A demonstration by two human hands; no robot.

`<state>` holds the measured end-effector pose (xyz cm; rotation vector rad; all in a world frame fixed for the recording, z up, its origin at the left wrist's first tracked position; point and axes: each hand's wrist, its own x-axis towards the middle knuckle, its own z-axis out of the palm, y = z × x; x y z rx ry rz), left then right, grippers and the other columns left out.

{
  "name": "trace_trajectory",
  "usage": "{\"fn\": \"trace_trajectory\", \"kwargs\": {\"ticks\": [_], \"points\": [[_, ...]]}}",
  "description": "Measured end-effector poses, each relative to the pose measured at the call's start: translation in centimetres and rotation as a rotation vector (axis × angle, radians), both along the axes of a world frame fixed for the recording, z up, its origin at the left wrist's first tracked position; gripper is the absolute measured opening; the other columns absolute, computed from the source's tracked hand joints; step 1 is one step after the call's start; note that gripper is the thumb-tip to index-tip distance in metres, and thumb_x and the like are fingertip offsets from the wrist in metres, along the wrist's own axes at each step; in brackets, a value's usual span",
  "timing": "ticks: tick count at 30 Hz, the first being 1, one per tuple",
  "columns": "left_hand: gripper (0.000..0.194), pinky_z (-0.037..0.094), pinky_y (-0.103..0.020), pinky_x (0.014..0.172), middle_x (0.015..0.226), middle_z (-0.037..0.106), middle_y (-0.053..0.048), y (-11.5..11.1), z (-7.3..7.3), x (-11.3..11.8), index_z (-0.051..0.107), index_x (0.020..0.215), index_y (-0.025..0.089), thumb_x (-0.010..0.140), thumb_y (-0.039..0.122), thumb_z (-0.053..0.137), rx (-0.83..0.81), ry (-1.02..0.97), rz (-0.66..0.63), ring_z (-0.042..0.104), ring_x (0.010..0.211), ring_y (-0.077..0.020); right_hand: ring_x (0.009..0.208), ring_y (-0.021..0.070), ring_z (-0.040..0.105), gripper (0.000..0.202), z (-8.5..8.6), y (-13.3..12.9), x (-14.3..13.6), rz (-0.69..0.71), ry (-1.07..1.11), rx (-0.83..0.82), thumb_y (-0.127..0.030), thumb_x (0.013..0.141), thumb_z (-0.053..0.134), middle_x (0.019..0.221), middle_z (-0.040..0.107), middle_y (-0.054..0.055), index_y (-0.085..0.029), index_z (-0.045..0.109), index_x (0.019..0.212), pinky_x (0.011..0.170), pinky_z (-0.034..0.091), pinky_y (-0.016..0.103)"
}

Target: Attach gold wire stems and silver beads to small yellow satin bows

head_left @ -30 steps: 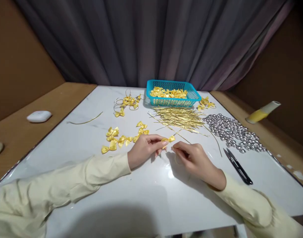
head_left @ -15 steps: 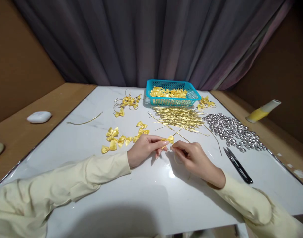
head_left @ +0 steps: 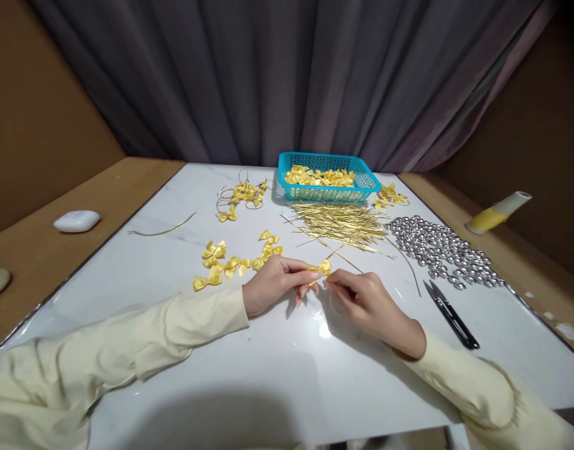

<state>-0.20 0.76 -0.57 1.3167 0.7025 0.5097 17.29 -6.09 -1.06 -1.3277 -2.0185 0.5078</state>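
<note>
Between the thumb and fingers of my left hand [head_left: 282,281] is a small yellow satin bow [head_left: 323,267], held just above the table. My right hand [head_left: 362,300] is closed in a pinch right beside the bow's right side. A thin gold cord [head_left: 335,305] shows faintly as a loop under the right fingertips; its end in the pinch is hidden. Several loose yellow bows [head_left: 231,265] lie to the left of my hands. Beyond them, a pile of gold cords [head_left: 338,225] is spread out.
A turquoise basket [head_left: 329,195] of bows stands at the back. Bows with cord loops [head_left: 244,195] lie left of it. Silver beads [head_left: 446,250] and black thread snips [head_left: 453,315] are on the right, near a yellow-and-white tube [head_left: 498,212]. A white case [head_left: 77,221] sits far left.
The bow has turned slightly in my left fingers and shows more of its width. Both hands stay nearly in place; the whole view has shifted very slightly.
</note>
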Motion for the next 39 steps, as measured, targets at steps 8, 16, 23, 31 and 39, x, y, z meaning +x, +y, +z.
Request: {"fn": "trace_trajectory", "kwargs": {"ticks": [8,16,23,31,39], "points": [[0.027,0.041,-0.019,0.045,0.045,0.049,0.003,-0.5,0.5,0.0,0.063,0.06,0.01,0.076,0.031,0.06,0.165,0.102,-0.046,0.048,0.039,-0.0065,0.042,0.0075,0.032,0.015,-0.1,0.0,-0.2,-0.003,-0.014,0.02,-0.012,0.08,0.041,0.049,0.035,-0.006,-0.016,0.053,0.073,0.045,0.027,0.019],[0.023,0.041,-0.019,0.042,0.048,0.053,0.002,-0.8,0.2,0.2,0.064,0.068,0.011,0.076,0.032,0.06,0.138,0.05,0.0,0.048,0.039,-0.0066,0.042,0.0076,0.035,0.016,0.2,0.3,-0.1,-0.048,-0.011,0.032,-0.014,0.081,0.043,0.051,0.046,-0.004,-0.015,0.058,0.075,0.045,0.03,0.019],[0.021,0.04,-0.019,0.044,0.054,0.055,0.001,-0.7,0.1,0.1,0.065,0.072,0.011,0.078,0.03,0.059,0.166,0.026,0.026,0.049,0.044,-0.0066,0.044,0.0078,0.038,0.017,0.5,0.2,-0.3,-0.054,0.02,0.014,-0.018,0.084,0.043,0.053,0.05,-0.002,-0.014,0.058,0.076,0.046,0.032,0.019],[0.02,0.041,-0.02,0.043,0.076,0.059,-0.003,-1.3,0.3,0.2,0.067,0.087,0.012,0.075,0.027,0.062,0.265,-0.038,0.111,0.048,0.049,-0.0067,0.049,0.0094,0.048,0.014,0.7,0.3,0.1,-0.014,0.048,0.043,-0.016,0.084,0.045,0.06,0.059,0.0,-0.015,0.059,0.082,0.048,0.036,0.019],[0.028,0.025,-0.015,0.033,0.048,0.047,0.007,-0.6,0.3,0.5,0.054,0.081,0.013,0.074,0.039,0.062,0.161,0.114,0.285,0.036,0.034,-0.0033,0.042,0.009,0.036,0.02,-0.2,0.2,0.3,-0.18,-0.177,0.334,-0.015,0.084,0.043,0.048,0.046,-0.003,-0.017,0.051,0.066,0.044,0.028,0.022]]}}
